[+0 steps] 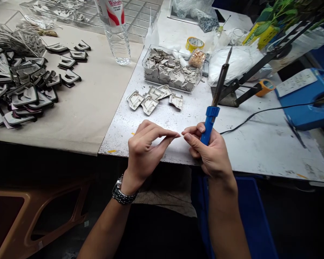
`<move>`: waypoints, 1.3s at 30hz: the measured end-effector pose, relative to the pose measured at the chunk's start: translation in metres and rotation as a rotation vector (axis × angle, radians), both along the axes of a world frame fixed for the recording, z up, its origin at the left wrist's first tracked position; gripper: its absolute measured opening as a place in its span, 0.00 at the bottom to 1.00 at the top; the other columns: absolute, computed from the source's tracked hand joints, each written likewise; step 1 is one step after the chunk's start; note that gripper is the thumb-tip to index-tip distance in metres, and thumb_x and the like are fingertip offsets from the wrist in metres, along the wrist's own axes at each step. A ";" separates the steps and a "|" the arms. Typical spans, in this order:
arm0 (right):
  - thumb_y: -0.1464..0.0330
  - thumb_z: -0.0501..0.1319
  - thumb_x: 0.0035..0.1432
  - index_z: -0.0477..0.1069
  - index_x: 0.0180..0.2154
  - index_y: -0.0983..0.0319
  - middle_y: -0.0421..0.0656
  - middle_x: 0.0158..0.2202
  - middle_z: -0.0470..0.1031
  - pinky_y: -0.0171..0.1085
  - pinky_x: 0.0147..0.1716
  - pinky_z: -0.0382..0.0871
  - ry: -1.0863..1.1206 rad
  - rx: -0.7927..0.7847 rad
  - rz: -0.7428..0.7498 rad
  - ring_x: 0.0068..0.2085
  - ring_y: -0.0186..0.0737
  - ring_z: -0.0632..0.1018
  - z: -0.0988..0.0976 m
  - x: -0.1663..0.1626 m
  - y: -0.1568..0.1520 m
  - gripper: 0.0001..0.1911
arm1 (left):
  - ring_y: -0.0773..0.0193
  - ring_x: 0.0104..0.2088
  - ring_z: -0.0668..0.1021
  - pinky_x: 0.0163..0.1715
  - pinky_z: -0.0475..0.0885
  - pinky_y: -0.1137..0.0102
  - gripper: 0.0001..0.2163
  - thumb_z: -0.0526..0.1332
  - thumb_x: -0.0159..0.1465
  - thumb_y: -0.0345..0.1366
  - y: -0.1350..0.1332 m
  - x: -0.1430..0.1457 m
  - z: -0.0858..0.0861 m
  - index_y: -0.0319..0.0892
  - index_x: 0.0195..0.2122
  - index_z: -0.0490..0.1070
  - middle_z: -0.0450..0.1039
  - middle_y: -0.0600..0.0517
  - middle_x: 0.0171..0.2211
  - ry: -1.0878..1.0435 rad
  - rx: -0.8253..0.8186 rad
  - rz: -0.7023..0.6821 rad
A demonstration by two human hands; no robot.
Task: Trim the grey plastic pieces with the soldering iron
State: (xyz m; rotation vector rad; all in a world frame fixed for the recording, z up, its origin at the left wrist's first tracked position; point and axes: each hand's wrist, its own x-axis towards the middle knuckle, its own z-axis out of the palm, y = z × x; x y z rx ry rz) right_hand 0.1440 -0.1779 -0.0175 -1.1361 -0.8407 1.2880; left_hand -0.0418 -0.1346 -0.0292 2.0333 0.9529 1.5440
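Note:
My right hand (pixel 209 149) is wrapped round the blue handle of a soldering iron (pixel 211 120), whose tip points up and away from me. The thumb and forefinger of that hand also come together at the left. My left hand (pixel 148 145), with a watch (pixel 121 190) on its wrist, pinches thumb and forefinger close to the right fingertips. Whatever lies between the fingertips is too small to make out. Beyond the hands, several small grey metal-looking parts (pixel 150 104) lie on the white tabletop (pixel 118 133).
A clear box (pixel 172 84) of grey pieces stands behind the small parts. To the left are a water bottle (pixel 117 43) and a heap of black-edged parts (pixel 27 93). A black stand arm (pixel 248 73), a cable (pixel 253 114) and a blue unit (pixel 302 104) occupy the right.

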 end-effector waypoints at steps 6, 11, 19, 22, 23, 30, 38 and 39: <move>0.64 0.81 0.60 0.62 0.40 0.55 0.36 0.37 0.82 0.32 0.15 0.50 0.037 0.033 -0.005 0.22 0.27 0.61 -0.001 0.002 -0.001 0.26 | 0.60 0.35 0.82 0.39 0.76 0.61 0.07 0.77 0.67 0.28 0.000 -0.002 0.000 0.48 0.41 0.86 0.87 0.54 0.34 -0.083 0.002 -0.031; 0.65 0.82 0.59 0.61 0.38 0.55 0.34 0.32 0.80 0.33 0.15 0.46 0.098 0.067 0.015 0.20 0.26 0.58 -0.003 0.005 -0.003 0.28 | 0.59 0.35 0.83 0.39 0.77 0.60 0.06 0.78 0.67 0.30 0.000 -0.004 0.001 0.48 0.40 0.86 0.87 0.54 0.34 -0.140 -0.022 -0.035; 0.66 0.74 0.67 0.62 0.40 0.54 0.39 0.41 0.84 0.34 0.17 0.45 0.037 0.062 -0.035 0.22 0.28 0.55 0.000 0.000 -0.004 0.20 | 0.59 0.34 0.82 0.40 0.76 0.59 0.06 0.79 0.66 0.32 0.002 -0.004 -0.002 0.49 0.40 0.86 0.86 0.53 0.32 -0.344 -0.089 -0.057; 0.68 0.73 0.68 0.62 0.40 0.55 0.46 0.53 0.85 0.35 0.18 0.49 -0.031 0.058 -0.048 0.23 0.29 0.57 0.002 -0.004 -0.005 0.18 | 0.59 0.33 0.81 0.37 0.74 0.61 0.06 0.80 0.65 0.34 0.006 -0.007 -0.004 0.49 0.39 0.86 0.85 0.53 0.30 -0.456 -0.075 -0.094; 0.68 0.73 0.69 0.63 0.40 0.55 0.47 0.54 0.85 0.35 0.18 0.50 -0.047 0.054 -0.039 0.23 0.29 0.58 0.002 -0.005 -0.005 0.17 | 0.59 0.32 0.81 0.36 0.73 0.61 0.06 0.80 0.64 0.34 0.007 -0.007 -0.005 0.49 0.39 0.85 0.84 0.53 0.30 -0.478 -0.068 -0.106; 0.64 0.76 0.65 0.63 0.39 0.55 0.45 0.46 0.86 0.34 0.16 0.51 -0.022 0.019 -0.075 0.22 0.29 0.57 0.000 -0.003 -0.005 0.21 | 0.60 0.30 0.80 0.35 0.72 0.62 0.06 0.80 0.65 0.36 0.009 -0.009 -0.005 0.50 0.38 0.85 0.83 0.55 0.27 -0.481 -0.039 -0.118; 0.64 0.76 0.66 0.62 0.39 0.55 0.44 0.45 0.86 0.34 0.16 0.51 -0.031 0.016 -0.060 0.21 0.27 0.57 0.001 -0.003 -0.005 0.21 | 0.61 0.30 0.79 0.37 0.72 0.61 0.06 0.79 0.66 0.36 0.008 -0.011 -0.007 0.49 0.38 0.84 0.84 0.55 0.28 -0.462 -0.022 -0.097; 0.64 0.76 0.66 0.62 0.39 0.55 0.44 0.45 0.86 0.34 0.16 0.50 -0.031 0.015 -0.059 0.21 0.27 0.57 0.001 -0.003 -0.005 0.21 | 0.61 0.31 0.80 0.37 0.73 0.61 0.06 0.79 0.66 0.37 0.007 -0.012 -0.006 0.49 0.38 0.84 0.84 0.55 0.28 -0.445 -0.042 -0.097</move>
